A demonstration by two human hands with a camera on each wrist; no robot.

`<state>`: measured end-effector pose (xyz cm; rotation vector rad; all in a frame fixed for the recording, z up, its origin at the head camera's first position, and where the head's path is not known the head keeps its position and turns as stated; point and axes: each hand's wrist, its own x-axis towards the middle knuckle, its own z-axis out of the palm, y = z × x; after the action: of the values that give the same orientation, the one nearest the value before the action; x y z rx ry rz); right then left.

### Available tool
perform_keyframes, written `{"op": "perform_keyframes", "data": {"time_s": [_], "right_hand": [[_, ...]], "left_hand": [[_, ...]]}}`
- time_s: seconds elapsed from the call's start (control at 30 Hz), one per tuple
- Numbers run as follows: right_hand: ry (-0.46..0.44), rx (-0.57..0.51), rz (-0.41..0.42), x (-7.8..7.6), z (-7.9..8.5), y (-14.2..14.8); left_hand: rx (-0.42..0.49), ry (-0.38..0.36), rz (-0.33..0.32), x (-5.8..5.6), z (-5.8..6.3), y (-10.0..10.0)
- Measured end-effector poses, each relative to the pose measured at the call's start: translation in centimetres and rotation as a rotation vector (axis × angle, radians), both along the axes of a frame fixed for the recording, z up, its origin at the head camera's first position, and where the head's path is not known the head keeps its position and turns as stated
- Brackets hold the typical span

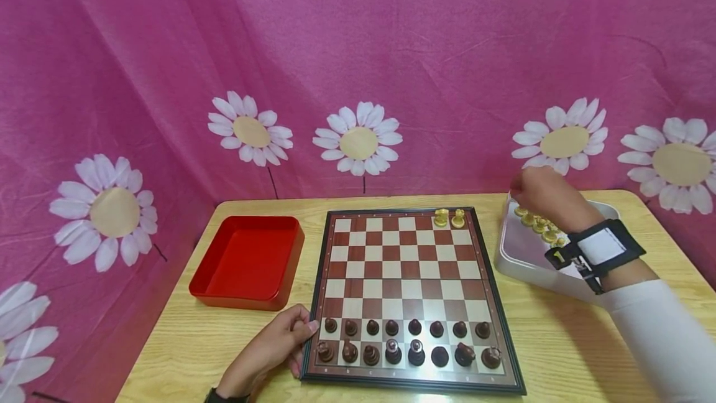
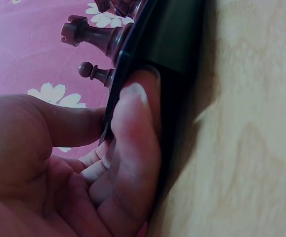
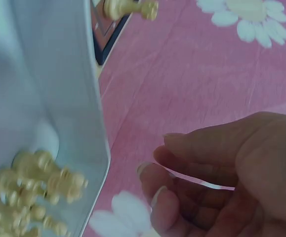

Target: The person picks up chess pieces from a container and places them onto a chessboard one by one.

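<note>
My left hand [image 1: 282,338] grips the left edge of the chessboard [image 1: 411,269], near its front corner. In the left wrist view the thumb lies over the rim and the fingers curl beneath it. Two rows of dark brown chessmen [image 1: 393,352] stand along the near side. At the far right corner are two gold-coloured chessmen [image 1: 450,219]. My right hand [image 1: 550,194] is raised over the back of the white tray [image 1: 517,263], which holds several gold-coloured chessmen [image 3: 29,190]. Its fingers are loosely bent with nothing seen between them in the right wrist view.
A red tray [image 1: 246,260] sits left of the board on the wooden table [image 1: 184,341]. Behind the table hangs a pink cloth [image 1: 447,79] with large daisies, and it also runs along the left side.
</note>
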<state>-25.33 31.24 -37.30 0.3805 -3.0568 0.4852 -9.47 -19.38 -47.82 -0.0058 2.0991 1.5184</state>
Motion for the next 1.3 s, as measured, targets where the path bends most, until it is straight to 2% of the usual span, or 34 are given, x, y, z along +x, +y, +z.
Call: {"op": "perform_keyframes", "data": {"time_s": [0.13, 0.4, 0.67, 0.9, 1.07, 1.3], "right_hand": [[0.019, 0.009, -0.015, 0.4, -0.1, 1.9], [-0.033, 0.009, -0.065, 0.5, -0.3, 3.7], [-0.103, 0.003, -0.081, 0.5, -0.8, 4.4], [-0.125, -0.007, -0.089, 0.0, -1.4, 4.9], [-0.148, -0.056, -0.098, -0.2, -2.0, 4.8], [-0.18, -0.039, -0.088, -0.4, -2.4, 4.2]], "left_hand": [[-0.005, 0.0, 0.0, 0.0, 0.0, 0.0], [-0.015, -0.014, 0.015, -0.1, 0.0, -0.1], [-0.024, -0.016, 0.011, -0.1, 0.0, -0.1], [-0.031, -0.016, 0.012, -0.1, -0.1, -0.1], [-0.026, -0.014, 0.017, 0.0, -0.1, -0.1], [-0.009, -0.029, 0.016, 0.0, -0.2, -0.1]]}}
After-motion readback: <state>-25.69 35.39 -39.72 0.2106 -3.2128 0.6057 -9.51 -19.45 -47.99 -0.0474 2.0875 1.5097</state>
